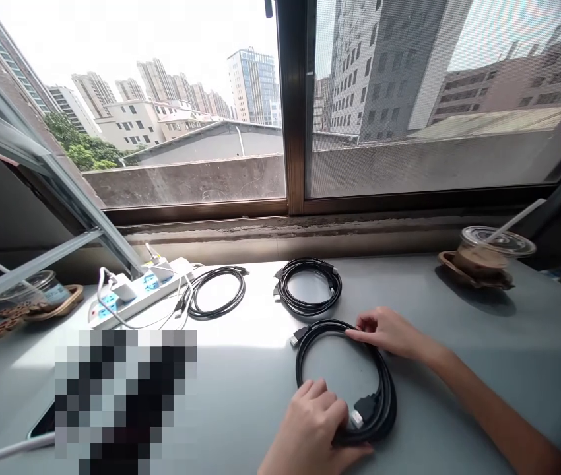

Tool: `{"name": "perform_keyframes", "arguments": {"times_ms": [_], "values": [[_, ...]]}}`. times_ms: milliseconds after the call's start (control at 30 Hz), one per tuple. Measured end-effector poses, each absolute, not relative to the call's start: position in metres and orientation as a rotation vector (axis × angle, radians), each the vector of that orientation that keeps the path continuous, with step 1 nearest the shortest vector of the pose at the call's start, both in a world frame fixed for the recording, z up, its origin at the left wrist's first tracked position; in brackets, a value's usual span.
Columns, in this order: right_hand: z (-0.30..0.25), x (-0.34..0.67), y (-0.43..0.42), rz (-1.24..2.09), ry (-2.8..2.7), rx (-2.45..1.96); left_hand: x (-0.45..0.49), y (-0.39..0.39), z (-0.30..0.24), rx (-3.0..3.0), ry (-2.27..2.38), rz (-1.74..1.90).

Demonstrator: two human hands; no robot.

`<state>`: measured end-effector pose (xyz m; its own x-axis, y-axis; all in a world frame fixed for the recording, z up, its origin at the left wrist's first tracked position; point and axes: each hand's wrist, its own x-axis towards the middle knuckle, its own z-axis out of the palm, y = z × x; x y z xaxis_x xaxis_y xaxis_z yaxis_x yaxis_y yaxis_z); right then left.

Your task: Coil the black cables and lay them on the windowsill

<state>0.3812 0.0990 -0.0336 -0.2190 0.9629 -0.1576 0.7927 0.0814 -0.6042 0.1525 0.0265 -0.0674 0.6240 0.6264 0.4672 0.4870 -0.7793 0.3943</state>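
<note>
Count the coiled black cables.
3: a cable touched by the left hand and the right hand, another beyond it, a third beside the power strip. The pixelated patch could hide more.

PLACE: office-like workspace | SIGNS: desk [241,389], power strip [142,296], window [296,145], high-rises [253,82] outside

Daylight through the sliding window [296,125] burns the sky [186,33] white and glares on the worktop [245,389]; the right edge darkens, moiré ripples across the insect screen [439,99], and pixelation masks the lower left.
</note>
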Motion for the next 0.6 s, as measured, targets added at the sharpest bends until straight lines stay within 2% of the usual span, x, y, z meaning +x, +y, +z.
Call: {"name": "perform_keyframes", "arguments": {"times_ms": [367, 600], "values": [[-0.0305, 0.3845, 0.0998, 1.071, -2.095, -1.732, 0.1526, 0.0250, -0.0666, 2.639, 0.892, 0.864], [-0.0383, 0.3801, 0.0993, 0.757, -2.212, -1.821, 0.1531, 0.0227, -0.0686, 2.620, 0.931, 0.873]]}}
